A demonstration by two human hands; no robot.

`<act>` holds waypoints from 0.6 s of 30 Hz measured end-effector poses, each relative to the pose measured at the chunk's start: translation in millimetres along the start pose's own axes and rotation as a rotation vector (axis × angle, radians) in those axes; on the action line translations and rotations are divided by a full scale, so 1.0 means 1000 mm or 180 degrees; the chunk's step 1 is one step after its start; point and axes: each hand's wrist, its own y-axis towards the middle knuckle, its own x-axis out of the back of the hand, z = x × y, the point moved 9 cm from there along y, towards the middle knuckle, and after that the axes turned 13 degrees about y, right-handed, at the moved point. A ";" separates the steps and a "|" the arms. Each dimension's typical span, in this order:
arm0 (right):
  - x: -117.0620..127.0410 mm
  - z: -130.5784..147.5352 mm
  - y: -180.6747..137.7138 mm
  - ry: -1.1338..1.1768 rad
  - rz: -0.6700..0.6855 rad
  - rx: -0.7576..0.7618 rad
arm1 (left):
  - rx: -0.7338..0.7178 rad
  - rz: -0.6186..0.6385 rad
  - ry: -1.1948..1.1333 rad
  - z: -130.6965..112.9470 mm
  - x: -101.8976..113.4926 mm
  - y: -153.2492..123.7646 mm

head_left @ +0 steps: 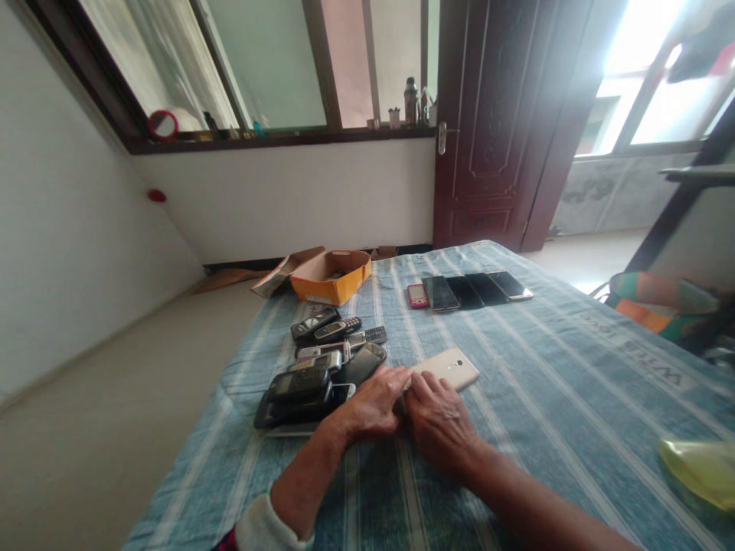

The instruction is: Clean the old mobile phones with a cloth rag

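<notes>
A gold smartphone lies back side up on the bed, its camera and round sensor showing at the far end. My left hand and my right hand meet at its near end with fingers curled in on the phone, hiding that part. Just left of my left hand sits a pile of old mobile phones, with a dark phone leaning on its right side. Behind the pile are several keypad phones.
An open yellow box stands at the bed's far left edge. To the right is a row of dark smartphones beside a small red phone. A yellow-green translucent item lies at the right. The striped cloth covers the bed.
</notes>
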 end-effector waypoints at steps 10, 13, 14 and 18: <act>-0.009 0.002 0.003 -0.0227 -0.0298 -0.0063 | 0.0003 0.0081 0.0056 -0.001 0.000 0.002; -0.012 0.000 0.005 -0.0322 -0.0372 -0.0079 | 0.0022 0.0064 0.0104 0.000 -0.001 0.002; -0.012 0.000 0.005 -0.0332 -0.0355 -0.0082 | 0.0032 0.0058 0.0126 0.000 -0.001 0.002; -0.011 0.002 0.005 -0.0298 -0.0188 -0.0189 | 0.0068 0.0047 0.0175 0.000 -0.002 0.002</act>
